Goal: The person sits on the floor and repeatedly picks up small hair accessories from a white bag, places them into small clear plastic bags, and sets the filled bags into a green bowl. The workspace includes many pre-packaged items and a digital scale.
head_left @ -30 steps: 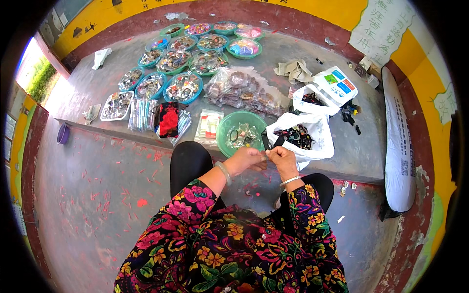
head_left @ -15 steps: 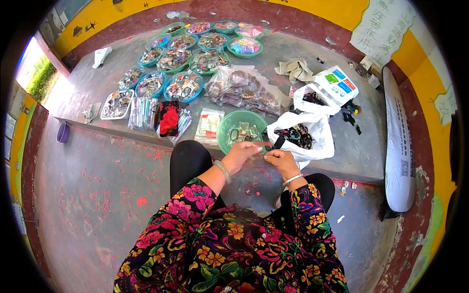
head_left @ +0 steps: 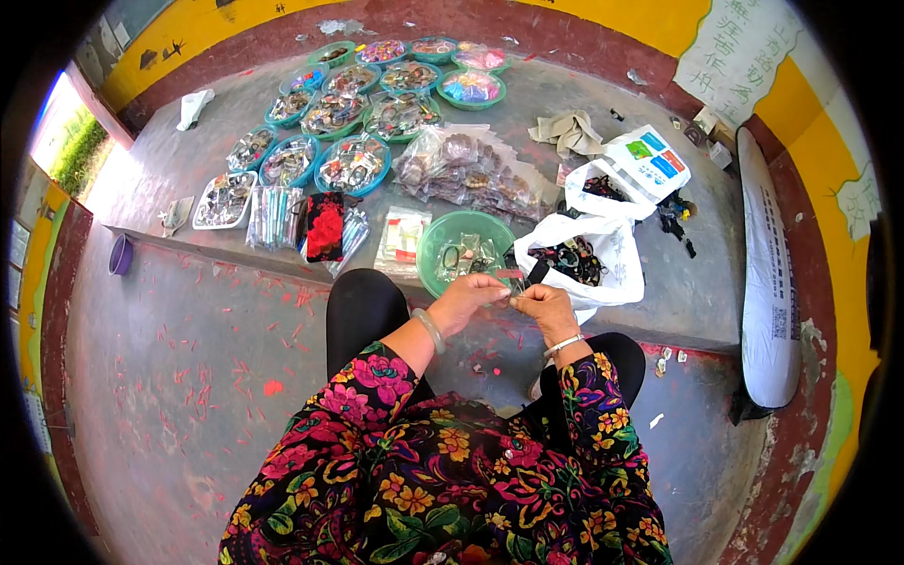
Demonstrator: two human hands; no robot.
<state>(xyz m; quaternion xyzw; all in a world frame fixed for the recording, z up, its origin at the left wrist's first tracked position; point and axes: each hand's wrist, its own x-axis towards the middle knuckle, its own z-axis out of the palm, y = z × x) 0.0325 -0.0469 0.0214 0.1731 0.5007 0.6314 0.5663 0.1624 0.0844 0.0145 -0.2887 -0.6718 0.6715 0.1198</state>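
Fingertips of both hands meet over the person's lap, pinched narrow on a small dark item (head_left: 516, 290) too tiny to make out clearly; the left hand (head_left: 468, 299) grips it from the left and the right hand (head_left: 544, 306) from the right, so the item sits between them and neither hand is nearer. Its long axis, as far as can be told, runs roughly side to side between the two pinches. Just beyond the fingers, touching the near edge of the raised concrete ledge (head_left: 697, 282), stands a green bowl (head_left: 435, 247) with a few small pieces in it, slightly nearer the left hand. A white plastic bag (head_left: 617, 254) of dark trinkets lies open just beside the bowl, on the right hand's side. Farther back, teal-rimmed trays (head_left: 350, 166) of assorted small goods stand in rows.
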